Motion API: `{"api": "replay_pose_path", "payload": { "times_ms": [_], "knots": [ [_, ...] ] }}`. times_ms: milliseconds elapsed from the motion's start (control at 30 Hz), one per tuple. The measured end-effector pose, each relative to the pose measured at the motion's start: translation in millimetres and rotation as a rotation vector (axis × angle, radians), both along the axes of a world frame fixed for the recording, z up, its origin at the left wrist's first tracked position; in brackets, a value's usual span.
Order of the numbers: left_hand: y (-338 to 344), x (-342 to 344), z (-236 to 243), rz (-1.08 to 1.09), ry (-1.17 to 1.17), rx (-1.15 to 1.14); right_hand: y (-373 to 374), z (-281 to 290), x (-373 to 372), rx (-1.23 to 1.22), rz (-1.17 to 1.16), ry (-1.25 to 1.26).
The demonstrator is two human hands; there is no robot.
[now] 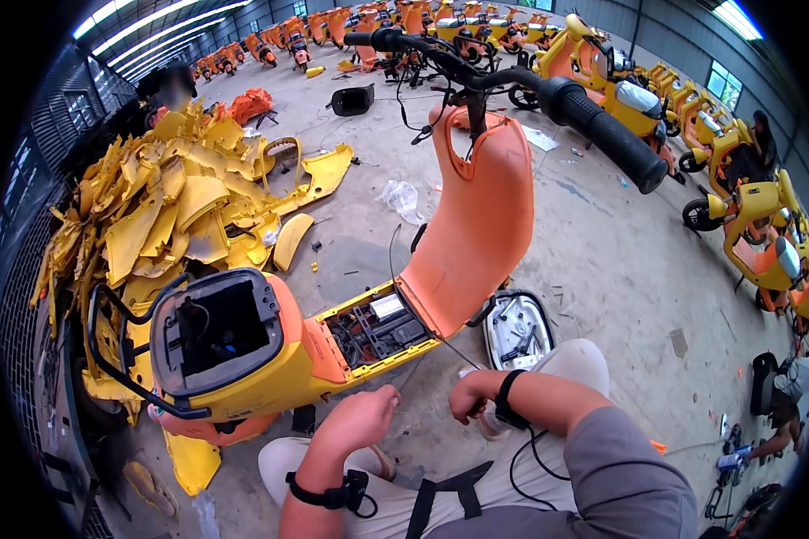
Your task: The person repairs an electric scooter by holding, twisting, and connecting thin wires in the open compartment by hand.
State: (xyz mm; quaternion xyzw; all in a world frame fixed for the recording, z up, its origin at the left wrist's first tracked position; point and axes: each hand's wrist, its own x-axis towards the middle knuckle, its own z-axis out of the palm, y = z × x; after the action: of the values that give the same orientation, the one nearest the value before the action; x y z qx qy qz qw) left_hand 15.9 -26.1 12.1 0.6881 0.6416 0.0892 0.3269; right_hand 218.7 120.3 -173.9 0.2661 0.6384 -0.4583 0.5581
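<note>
Before me stands a partly stripped scooter, its yellow body joined to an orange front panel. Its open floor compartment shows cables and a white-labelled block. The seat is off, leaving a dark storage opening at the rear. My left hand is curled closed just below the yellow side edge. My right hand, also curled, hangs a little to its right with fingers bent downward. Whatever either hand holds is hidden. A thin dark cable runs from the floor compartment toward my right hand.
A tray with tools and small parts lies beyond my right knee. Yellow plastic panels are heaped at left. The handlebar juts toward the right. Scooters line the right and back; another person crouches far right.
</note>
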Motion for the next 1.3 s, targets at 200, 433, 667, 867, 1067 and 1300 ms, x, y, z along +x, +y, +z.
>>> {"api": "replay_pose_path", "payload": {
  "times_ms": [200, 433, 667, 867, 1067, 1300],
  "knots": [
    [6.8, -0.4, -13.5, -0.009, -0.05, -0.027, -20.3, -12.7, -5.1, 0.0, 0.269, -0.05],
    [8.7, -3.0, -25.0, -0.057, -0.081, 0.01, -29.2, -6.6, -10.2, -0.107, 0.393, -0.147],
    [10.5, -6.0, -29.5, -0.069, -0.071, 0.04, -31.0, 8.4, -15.8, -0.057, 0.337, -0.024],
    [17.7, -0.7, -20.4, 0.115, -0.691, 0.053, -17.5, -0.2, -21.8, 0.007, 0.239, 0.077],
    [24.8, -16.3, -14.2, 0.5, -1.252, -0.179, -19.8, -1.2, -19.3, -0.007, 0.211, 0.102],
    [23.8, -26.8, -17.5, 0.726, -1.411, 0.106, -18.9, 1.0, -18.7, -0.036, 0.183, 0.097]
  ]
}}
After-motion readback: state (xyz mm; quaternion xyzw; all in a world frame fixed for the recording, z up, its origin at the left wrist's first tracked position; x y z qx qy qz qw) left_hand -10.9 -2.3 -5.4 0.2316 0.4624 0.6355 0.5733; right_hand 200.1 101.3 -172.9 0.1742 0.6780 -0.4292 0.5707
